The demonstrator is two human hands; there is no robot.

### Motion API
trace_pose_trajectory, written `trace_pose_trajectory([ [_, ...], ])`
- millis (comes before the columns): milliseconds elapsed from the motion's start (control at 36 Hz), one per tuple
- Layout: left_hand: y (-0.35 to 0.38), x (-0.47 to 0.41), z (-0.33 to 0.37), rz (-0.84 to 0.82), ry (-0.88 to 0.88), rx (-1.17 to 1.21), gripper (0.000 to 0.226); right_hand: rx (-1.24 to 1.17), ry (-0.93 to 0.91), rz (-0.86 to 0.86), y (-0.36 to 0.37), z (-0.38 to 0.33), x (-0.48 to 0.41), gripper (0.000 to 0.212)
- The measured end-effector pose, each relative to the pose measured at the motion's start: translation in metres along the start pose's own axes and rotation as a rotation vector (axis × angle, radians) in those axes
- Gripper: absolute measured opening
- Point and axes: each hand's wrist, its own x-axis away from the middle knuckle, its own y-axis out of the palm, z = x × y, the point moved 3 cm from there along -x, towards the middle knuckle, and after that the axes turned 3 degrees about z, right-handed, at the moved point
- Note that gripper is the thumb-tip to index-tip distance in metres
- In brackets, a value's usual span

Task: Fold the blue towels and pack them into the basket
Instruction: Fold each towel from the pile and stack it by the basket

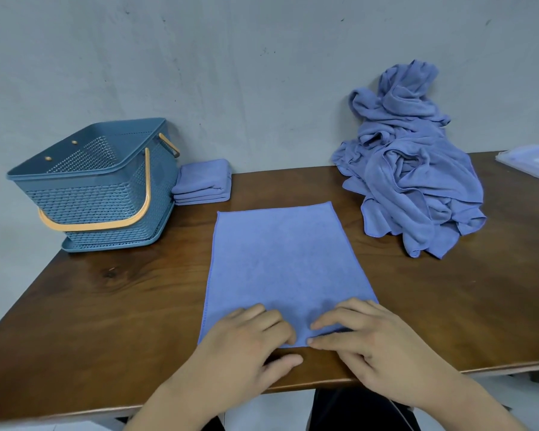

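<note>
evidently, the left hand and right hand are pressing loosely spread fingers flat on the near edge of the towel, apparently smoothing it square for folding.

Brown wooden table, grey wall behind, clear plastic lid (far right edge)

towels periwinkle blue — basket teal, diamond lattice, orange handle — table dark brown.

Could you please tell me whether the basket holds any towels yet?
It looks empty: the basket shows only its own perforated walls inside, and the folded towels lie stacked beside it.
</note>
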Motion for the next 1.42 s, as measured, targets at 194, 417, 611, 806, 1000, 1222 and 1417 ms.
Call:
trace_pose_trajectory([
  [194, 0.002, -0.007, 0.003, 0.003, 0.026, -0.057, 0.025, -0.108, 0.102, -0.018, -0.001, 0.001, -0.003, 0.030],
  [417, 0.004, -0.012, 0.004, -0.064, 0.029, -0.113, 0.023, -0.125, 0.125, -0.023, 0.000, 0.003, -0.005, 0.027],
  [611, 0.010, -0.015, -0.006, -0.098, -0.259, 0.222, 0.013, -0.020, 0.151, 0.032, 0.005, 0.002, -0.011, 0.021],
  [806, 0.014, -0.020, 0.002, -0.095, -0.237, 0.129, 0.032, 0.059, 0.124, 0.061, 0.009, -0.001, -0.016, 0.012],
  [1000, 0.018, -0.011, 0.000, 0.084, -0.187, -0.060, 0.021, 0.045, 0.149, 0.040, 0.002, 0.007, -0.009, 0.014],
  [1222, -0.010, 0.054, -0.058, 0.107, -0.288, 0.070, 0.017, -0.103, 0.360, 0.088, -0.022, 0.044, 0.026, 0.032],
  [1417, -0.020, 0.068, -0.066, 0.102, -0.404, 0.217, 0.019, -0.412, 0.544, 0.209, -0.025, 0.050, 0.027, 0.020],
])
